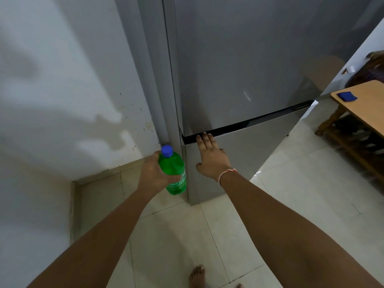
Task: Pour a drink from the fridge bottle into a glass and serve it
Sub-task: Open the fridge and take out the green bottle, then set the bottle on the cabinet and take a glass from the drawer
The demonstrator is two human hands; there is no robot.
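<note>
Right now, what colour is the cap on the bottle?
Blue, on the green bottle in the left hand; head view.

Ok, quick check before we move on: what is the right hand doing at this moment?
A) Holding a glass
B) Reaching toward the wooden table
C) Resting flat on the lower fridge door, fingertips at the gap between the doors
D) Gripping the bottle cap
C: the right hand lies open against the lower fridge door, fingertips at the dark gap, while the left hand holds the green bottle.

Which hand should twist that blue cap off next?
Right hand, probably: it is open and only rests on the fridge door, while the left hand holds the green bottle.
</note>
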